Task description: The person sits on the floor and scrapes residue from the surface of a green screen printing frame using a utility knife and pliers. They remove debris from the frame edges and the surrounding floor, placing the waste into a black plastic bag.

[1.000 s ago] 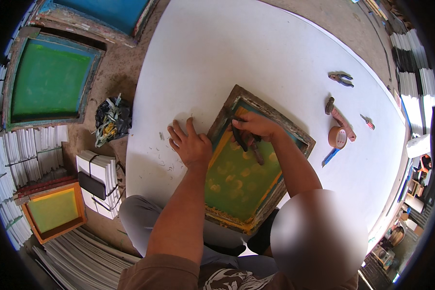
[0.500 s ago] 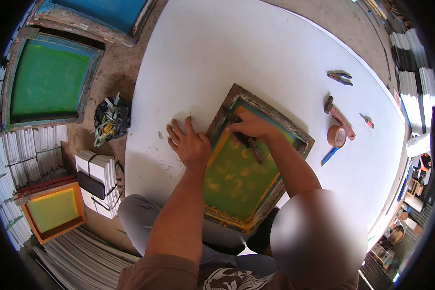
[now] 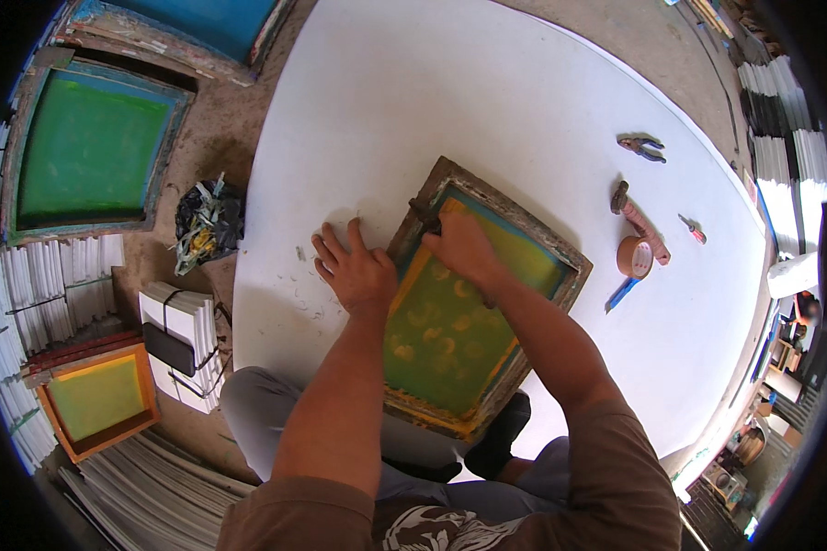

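Observation:
Tilted on the white surface (image 3: 358, 83) lies a screen-printing frame (image 3: 521, 225), its worn wooden sides around a green-yellow mesh (image 3: 450, 317). My right hand (image 3: 462, 246) is closed around a pair of dark pliers (image 3: 421, 214), whose jaws meet the upper left side of the frame. Most of the handles are hidden under the hand and forearm. My left hand (image 3: 356, 271) has its fingers spread on the white surface, with the thumb side at the frame's left edge. Small dark bits (image 3: 300, 253) are scattered beside those fingers.
To the right lie another pair of pliers (image 3: 642, 147), a hammer (image 3: 641, 223), a tape roll (image 3: 634, 257), a blue cutter (image 3: 623, 293) and a small red-handled tool (image 3: 694, 229). Leftward are a green screen (image 3: 96, 151), a black bag (image 3: 209, 220) and a strapped stack (image 3: 182, 344) with a phone.
My right hand has shifted slightly left with the pliers, and their jaws have moved onto the frame's left side. The handles are now mostly covered. My left hand has stayed nearly in place.

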`<state>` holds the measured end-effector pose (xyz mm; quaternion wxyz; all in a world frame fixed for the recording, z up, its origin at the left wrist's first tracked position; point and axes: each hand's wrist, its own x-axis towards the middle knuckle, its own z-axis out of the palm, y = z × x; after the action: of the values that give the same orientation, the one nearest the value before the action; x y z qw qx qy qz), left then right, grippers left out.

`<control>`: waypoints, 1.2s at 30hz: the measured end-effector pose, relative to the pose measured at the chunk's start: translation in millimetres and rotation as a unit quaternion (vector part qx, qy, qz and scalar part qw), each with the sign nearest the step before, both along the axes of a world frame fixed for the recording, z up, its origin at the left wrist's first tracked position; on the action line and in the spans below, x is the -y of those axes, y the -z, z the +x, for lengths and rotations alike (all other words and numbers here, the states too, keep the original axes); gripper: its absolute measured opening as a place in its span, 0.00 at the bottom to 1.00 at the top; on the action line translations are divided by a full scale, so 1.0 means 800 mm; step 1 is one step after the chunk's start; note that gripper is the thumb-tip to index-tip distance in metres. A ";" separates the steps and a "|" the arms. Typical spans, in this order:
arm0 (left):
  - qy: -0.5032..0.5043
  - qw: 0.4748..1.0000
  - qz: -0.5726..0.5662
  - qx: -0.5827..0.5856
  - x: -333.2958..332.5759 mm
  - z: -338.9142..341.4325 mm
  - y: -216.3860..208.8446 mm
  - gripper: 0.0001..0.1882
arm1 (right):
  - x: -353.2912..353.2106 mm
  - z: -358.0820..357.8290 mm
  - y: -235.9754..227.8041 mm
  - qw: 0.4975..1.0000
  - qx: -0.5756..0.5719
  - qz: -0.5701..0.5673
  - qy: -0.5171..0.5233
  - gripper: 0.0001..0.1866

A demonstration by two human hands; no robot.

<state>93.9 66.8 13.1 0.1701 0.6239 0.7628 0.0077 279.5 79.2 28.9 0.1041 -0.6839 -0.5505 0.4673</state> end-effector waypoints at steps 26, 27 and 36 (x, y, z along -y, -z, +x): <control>-0.001 1.000 0.010 0.004 0.002 -0.003 0.008 0.31 | 0.015 -0.009 -0.040 0.893 -0.356 -0.251 0.113 0.21; 0.000 1.000 0.011 0.005 0.002 -0.002 0.007 0.31 | 0.021 -0.002 -0.038 0.902 -0.332 -0.247 0.125 0.21; 0.005 1.000 0.019 0.002 0.003 -0.003 0.008 0.32 | 0.022 0.034 -0.044 0.967 -0.142 -0.210 0.016 0.23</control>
<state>91.7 64.4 6.4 0.1598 0.6306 0.7592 0.0222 306.6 61.4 64.5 0.0432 -0.6257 -0.4085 0.6631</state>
